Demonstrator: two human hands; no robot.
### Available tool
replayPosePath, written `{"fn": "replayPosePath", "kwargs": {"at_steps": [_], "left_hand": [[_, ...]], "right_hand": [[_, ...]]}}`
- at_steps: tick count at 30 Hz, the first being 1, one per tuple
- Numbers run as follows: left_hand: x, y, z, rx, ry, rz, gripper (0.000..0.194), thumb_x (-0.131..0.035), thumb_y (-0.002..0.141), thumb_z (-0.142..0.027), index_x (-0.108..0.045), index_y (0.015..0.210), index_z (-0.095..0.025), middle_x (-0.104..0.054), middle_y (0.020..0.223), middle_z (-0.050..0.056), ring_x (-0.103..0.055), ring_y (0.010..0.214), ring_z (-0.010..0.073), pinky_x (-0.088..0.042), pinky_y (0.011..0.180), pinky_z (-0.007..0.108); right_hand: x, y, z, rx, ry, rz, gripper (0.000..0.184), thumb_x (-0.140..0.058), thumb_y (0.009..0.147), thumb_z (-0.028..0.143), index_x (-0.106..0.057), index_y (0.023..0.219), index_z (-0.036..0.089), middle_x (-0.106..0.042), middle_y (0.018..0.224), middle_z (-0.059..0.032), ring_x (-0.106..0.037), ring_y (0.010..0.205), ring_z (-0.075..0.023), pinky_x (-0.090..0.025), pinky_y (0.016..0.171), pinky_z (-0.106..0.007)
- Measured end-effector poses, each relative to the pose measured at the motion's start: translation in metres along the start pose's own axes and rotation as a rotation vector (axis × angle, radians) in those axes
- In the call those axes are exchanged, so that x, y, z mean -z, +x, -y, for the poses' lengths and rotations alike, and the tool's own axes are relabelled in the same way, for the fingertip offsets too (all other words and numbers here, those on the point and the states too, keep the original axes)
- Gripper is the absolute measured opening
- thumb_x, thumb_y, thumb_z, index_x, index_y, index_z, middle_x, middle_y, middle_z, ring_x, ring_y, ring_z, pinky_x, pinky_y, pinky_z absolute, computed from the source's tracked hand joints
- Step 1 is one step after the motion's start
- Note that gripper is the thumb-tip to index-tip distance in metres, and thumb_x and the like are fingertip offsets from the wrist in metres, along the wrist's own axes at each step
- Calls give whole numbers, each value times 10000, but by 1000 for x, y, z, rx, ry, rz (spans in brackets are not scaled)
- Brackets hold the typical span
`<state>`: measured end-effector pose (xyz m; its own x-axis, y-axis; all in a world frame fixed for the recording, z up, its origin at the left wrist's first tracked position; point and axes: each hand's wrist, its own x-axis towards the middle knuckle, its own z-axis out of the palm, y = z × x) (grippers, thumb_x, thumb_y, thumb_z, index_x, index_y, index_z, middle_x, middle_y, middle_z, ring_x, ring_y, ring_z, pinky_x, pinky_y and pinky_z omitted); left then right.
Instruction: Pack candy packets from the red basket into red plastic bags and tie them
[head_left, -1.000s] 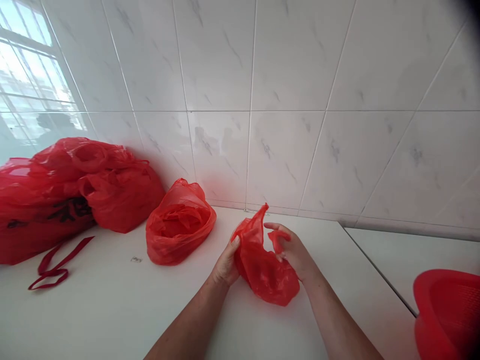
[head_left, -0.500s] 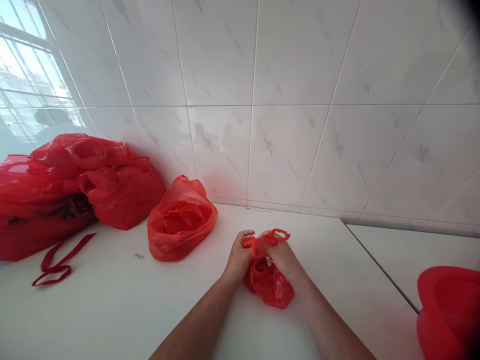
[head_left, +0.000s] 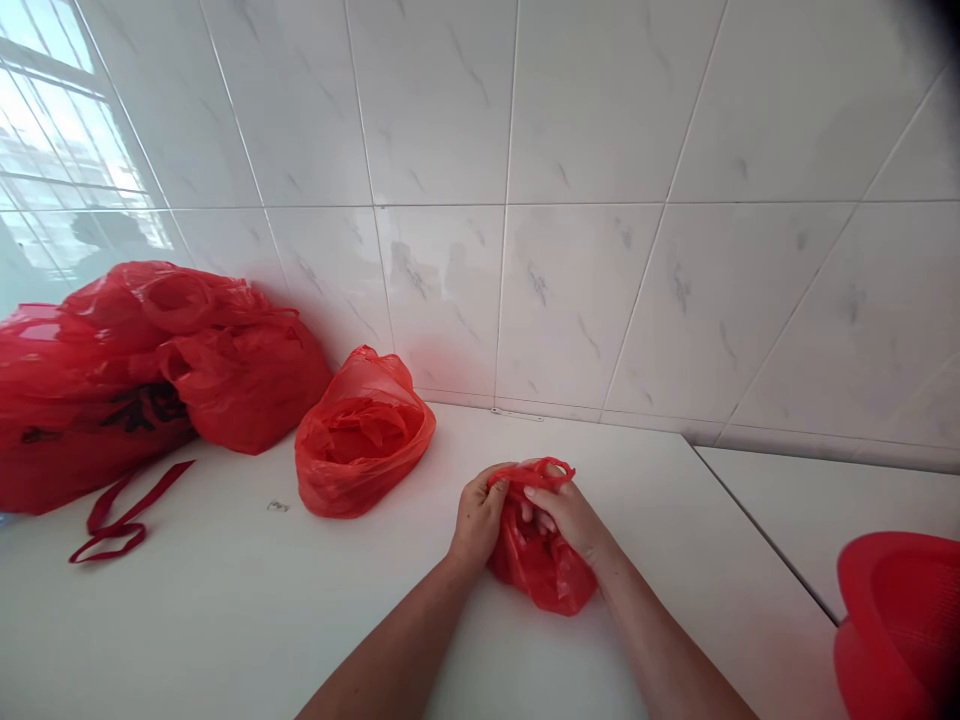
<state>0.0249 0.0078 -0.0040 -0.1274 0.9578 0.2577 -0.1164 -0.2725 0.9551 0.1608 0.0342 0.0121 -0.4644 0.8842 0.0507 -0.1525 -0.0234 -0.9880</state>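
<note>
A small red plastic bag [head_left: 553, 582] rests on the white table, its top gathered between my hands. My left hand [head_left: 480, 515] grips the bag's upper left side, with the thumb pressed on the plastic. On the other side, my right hand [head_left: 564, 512] has its fingers curled into the bunched top, and a loop of the bag's handle sticks up above it. What lies inside the bag is hidden. Left of my hands stands another red plastic bag [head_left: 345, 490], its mouth open and crumpled red plastic inside.
Large filled red bags [head_left: 247, 390] are heaped at the far left against the tiled wall [head_left: 585, 120]. A dark red ribbon [head_left: 116, 530] lies before them. At the right edge is a red plastic basket [head_left: 870, 640], beyond a seam between tabletops [head_left: 765, 545].
My left hand's fingers have closed over the bag's top, thumb now on it. My right hand's fingers have shifted and show more in front. The handle loop has dropped slightly.
</note>
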Motion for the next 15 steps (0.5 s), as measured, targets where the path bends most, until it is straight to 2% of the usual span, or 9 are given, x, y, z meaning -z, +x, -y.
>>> {"fn": "replayPosePath", "kwargs": {"at_steps": [2, 3, 5, 7, 9, 11, 13, 15], "left_hand": [[4, 2, 0, 22, -31, -10, 280, -486, 857, -373, -677, 935, -183, -693, 902, 62, -623, 837, 208, -463, 828, 333], [5, 2, 0, 44, -43, -8, 282, -478, 859, -378, -673, 905, -180, -693, 847, 56, -623, 782, 199, -470, 790, 326], [5, 3, 0, 85, -56, -14, 278, -485, 851, -385, -663, 856, -172, -688, 779, 49, -613, 711, 186, -474, 736, 312], [5, 3, 0, 113, -67, -16, 275, -500, 840, -390, -656, 845, -163, -683, 759, 50, -603, 681, 180, -474, 702, 303], [4, 3, -1, 135, -78, -15, 274, -515, 831, -389, -656, 877, -158, -682, 778, 54, -601, 688, 178, -474, 694, 298], [4, 4, 0, 158, -92, -19, 275, -533, 819, -374, -655, 947, -162, -685, 823, 58, -606, 723, 181, -475, 709, 298], [5, 4, 0, 169, -113, -19, 275, -538, 809, -343, -650, 992, -170, -687, 866, 61, -611, 762, 187, -474, 737, 303], [6, 4, 1, 153, -129, -7, 257, -516, 809, -303, -648, 990, -177, -683, 886, 56, -610, 779, 186, -470, 759, 306]], "right_hand": [[2, -1, 0, -2, 168, 54, 428, -561, 803, 429, -537, 1193, 254, -600, 700, 20, -412, 478, -75, -382, 515, -217], [4, -1, 0, -23, 235, 70, 468, -520, 823, 486, -525, 1228, 252, -600, 720, 11, -421, 495, -78, -393, 539, -224], [7, -1, -1, -83, 296, 84, 549, -412, 845, 593, -561, 1213, 214, -566, 647, 4, -437, 507, -95, -397, 557, -241], [10, -1, -1, -116, 268, 79, 583, -385, 846, 619, -616, 1151, 179, -488, 534, 21, -434, 501, -110, -389, 553, -250], [10, -2, 2, -107, 183, 82, 485, -480, 837, 545, -641, 1117, 184, -455, 504, 40, -429, 500, -106, -384, 556, -248], [9, -4, 6, -89, 101, 114, 378, -592, 801, 416, -646, 1110, 206, -532, 595, 31, -472, 553, -100, -408, 600, -246], [7, -7, 12, -67, 50, 156, 384, -646, 761, 306, -625, 1137, 236, -616, 797, 1, -554, 704, -117, -445, 701, -260], [6, -9, 17, -46, 5, 175, 476, -644, 746, 248, -560, 1214, 278, -620, 968, -13, -582, 859, -145, -457, 797, -294]]}}
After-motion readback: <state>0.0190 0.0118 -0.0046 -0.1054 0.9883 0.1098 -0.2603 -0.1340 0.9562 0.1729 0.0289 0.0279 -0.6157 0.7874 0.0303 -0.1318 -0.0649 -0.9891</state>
